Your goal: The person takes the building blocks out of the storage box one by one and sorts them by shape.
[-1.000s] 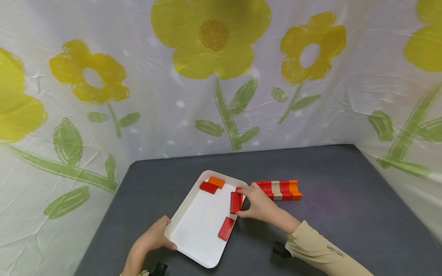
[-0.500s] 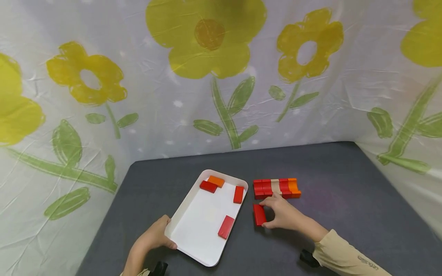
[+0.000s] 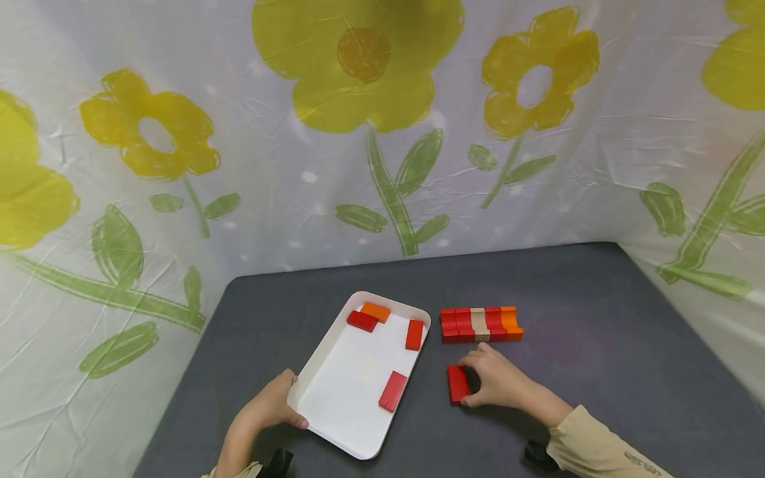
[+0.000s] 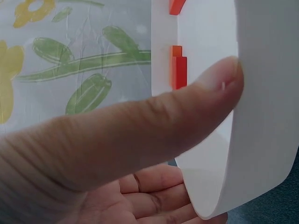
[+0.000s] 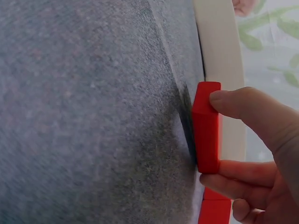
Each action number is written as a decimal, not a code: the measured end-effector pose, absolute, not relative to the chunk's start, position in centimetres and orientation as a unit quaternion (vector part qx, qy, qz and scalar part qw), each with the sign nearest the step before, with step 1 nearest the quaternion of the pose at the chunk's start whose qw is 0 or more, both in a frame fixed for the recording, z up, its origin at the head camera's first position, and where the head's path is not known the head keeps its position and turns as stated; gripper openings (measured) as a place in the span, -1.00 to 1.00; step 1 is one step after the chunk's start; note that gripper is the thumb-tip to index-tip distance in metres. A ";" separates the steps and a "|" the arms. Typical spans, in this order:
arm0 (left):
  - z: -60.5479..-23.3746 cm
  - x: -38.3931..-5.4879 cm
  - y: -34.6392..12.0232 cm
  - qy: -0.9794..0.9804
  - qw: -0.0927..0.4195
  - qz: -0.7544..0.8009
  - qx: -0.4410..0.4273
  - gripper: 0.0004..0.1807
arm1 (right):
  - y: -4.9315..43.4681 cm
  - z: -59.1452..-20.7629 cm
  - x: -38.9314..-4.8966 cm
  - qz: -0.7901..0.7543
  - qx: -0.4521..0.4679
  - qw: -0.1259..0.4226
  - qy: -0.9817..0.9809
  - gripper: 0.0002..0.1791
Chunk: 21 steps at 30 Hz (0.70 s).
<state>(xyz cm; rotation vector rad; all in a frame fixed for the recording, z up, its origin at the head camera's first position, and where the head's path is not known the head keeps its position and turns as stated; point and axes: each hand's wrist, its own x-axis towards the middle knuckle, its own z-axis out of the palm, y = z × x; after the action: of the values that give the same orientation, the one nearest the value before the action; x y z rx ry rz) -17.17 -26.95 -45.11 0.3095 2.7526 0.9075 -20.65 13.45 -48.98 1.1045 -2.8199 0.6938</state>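
Note:
My left hand (image 3: 270, 403) grips the near left corner of a white tray (image 3: 331, 398). In the left wrist view its thumb (image 4: 187, 109) lies over the rim and its fingers are underneath. Right of the tray, my right hand (image 3: 501, 380) pinches a red block (image 3: 457, 385) by its two ends. The right wrist view shows this block (image 5: 206, 140) between thumb and fingers, at or just above the tabletop; I cannot tell which. Inside the tray are an orange block (image 3: 376, 311), a dark red block (image 3: 362, 321) touching it, and two more red blocks (image 3: 414, 334) along the right side.
Behind the right hand stands a row of joined blocks (image 3: 481, 325), red, tan and orange, with hollowed tops. The dark grey table (image 3: 597, 345) reaches back to a white curtain (image 3: 275, 166) printed with yellow flowers.
My right hand has carried the red block out of the tray, rightward to the table in front of the row, then slightly closer to me. The left hand and tray have stayed put.

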 end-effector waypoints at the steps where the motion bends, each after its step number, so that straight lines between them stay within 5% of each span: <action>1: -45.1 -17.1 -26.9 0.938 0.114 0.309 0.107 -0.28 | 13.5 -49.0 -20.5 0.219 0.353 0.017 -0.909 -0.45; 21: -44.9 -17.1 -26.7 0.939 0.117 0.309 0.092 -0.28 | 13.1 -49.2 -20.5 0.195 0.338 0.022 -0.921 -0.43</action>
<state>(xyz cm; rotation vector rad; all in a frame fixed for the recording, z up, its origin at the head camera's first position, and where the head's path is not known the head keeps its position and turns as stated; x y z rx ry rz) -17.14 -26.75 -44.90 0.2705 2.7497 0.9057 -20.47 13.09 -49.21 1.0459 -2.8526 0.6035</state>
